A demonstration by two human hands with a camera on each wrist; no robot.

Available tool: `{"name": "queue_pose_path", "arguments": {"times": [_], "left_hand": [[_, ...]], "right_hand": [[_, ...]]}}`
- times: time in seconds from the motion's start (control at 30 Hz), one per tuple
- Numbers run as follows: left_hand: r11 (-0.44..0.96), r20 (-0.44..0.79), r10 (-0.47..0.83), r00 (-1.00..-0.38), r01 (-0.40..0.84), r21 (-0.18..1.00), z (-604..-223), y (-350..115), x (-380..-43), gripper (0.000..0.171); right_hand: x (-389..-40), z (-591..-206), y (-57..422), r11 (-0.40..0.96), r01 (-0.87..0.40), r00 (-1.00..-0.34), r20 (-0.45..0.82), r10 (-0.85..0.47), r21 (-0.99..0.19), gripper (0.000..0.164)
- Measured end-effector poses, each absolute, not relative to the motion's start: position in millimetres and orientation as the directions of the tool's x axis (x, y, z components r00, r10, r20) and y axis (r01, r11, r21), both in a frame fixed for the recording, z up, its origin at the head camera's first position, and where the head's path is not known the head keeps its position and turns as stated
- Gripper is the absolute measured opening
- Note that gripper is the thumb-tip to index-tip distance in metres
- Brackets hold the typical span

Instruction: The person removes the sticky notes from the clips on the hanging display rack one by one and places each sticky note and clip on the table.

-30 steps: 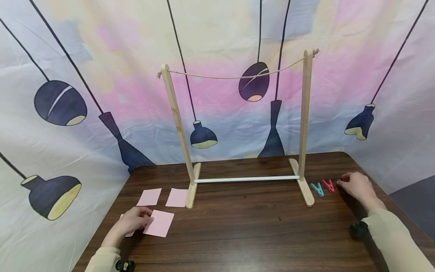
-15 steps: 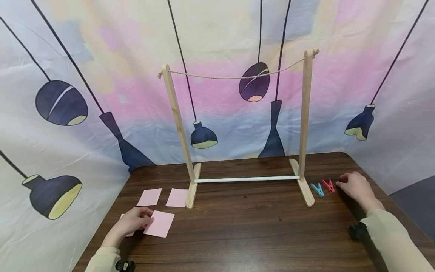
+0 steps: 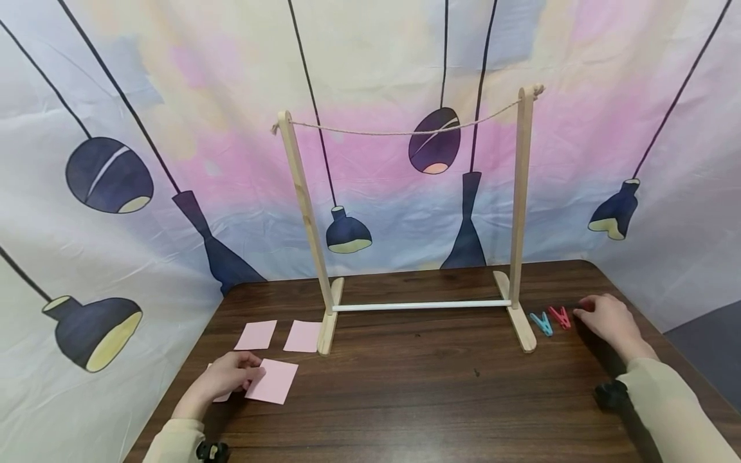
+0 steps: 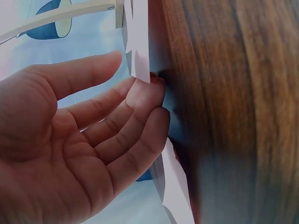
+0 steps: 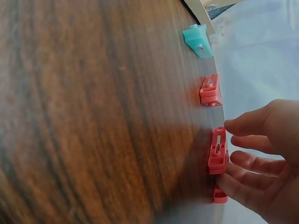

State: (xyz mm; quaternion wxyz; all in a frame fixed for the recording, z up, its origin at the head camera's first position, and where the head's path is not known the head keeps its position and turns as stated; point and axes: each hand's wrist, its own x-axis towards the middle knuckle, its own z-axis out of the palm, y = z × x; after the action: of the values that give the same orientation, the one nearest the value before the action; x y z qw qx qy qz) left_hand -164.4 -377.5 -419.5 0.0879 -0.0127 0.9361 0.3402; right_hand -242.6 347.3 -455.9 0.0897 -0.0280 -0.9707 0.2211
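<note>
My left hand (image 3: 222, 377) rests at the left edge of a pink paper square (image 3: 274, 383) on the table. In the left wrist view its thumb stands apart from the paper and the other fingers bend loosely, their tips low at the sheet's corner. A second square (image 3: 222, 393) shows partly beneath that hand. My right hand (image 3: 610, 323) lies at the far right, fingers relaxed. The right wrist view shows a red clothespin (image 5: 217, 151) right at its thumb and fingers, with another red clothespin (image 5: 220, 195) partly hidden. Nothing is gripped in either hand.
Two more pink squares, one left (image 3: 256, 335) and one right (image 3: 302, 336), lie beyond the left hand. A wooden stand (image 3: 521, 193) with a sagging string (image 3: 370, 133) and a white crossbar (image 3: 422, 305) rises mid-table. Blue (image 3: 541, 323) and red (image 3: 559, 317) clothespins lie beside its right foot.
</note>
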Motion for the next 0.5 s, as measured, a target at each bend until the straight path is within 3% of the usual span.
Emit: {"name": "queue_pose_path", "arguments": {"times": [0.27,0.5], "left_hand": [[0.769,-0.187,0.071,-0.980,-0.066,0.636,-412,-378,-164,0.023],[0.768,-0.183,0.095,-0.979,-0.045,0.639,-405,-383,-165,0.025]], "right_hand": [[-238,-448,348,0.884,0.029,-0.978,0.168,0.121,-0.467,0.038],[-232,-427,348,0.860,-0.058,-0.948,0.298,0.113,-0.508,0.036]]}}
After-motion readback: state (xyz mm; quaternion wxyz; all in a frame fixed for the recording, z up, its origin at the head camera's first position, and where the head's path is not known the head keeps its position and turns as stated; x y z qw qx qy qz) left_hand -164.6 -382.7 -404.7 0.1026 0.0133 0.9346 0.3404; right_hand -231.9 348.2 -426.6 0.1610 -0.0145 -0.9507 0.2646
